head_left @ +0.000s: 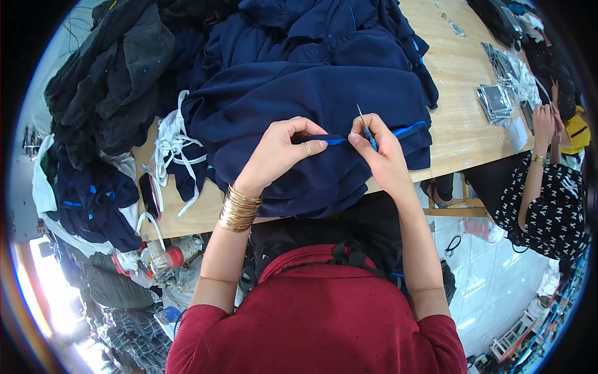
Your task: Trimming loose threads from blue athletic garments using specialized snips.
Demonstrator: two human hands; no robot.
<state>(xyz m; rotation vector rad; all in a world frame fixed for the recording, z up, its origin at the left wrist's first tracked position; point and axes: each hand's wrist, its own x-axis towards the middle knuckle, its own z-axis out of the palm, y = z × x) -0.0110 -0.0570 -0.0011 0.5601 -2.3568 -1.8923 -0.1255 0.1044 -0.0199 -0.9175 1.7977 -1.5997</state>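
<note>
Right hand (377,146) clasps snips (366,128), fingertips at blue trim (337,141) | left hand (280,151) pinches the same trim | trim runs crosswise between both, over navy garment's (280,93) near half | white ties (174,140) lie left of garment

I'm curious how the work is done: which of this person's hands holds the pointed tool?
The right hand, with the pointed tool sticking up; the left hand only pinches navy cloth.
</note>
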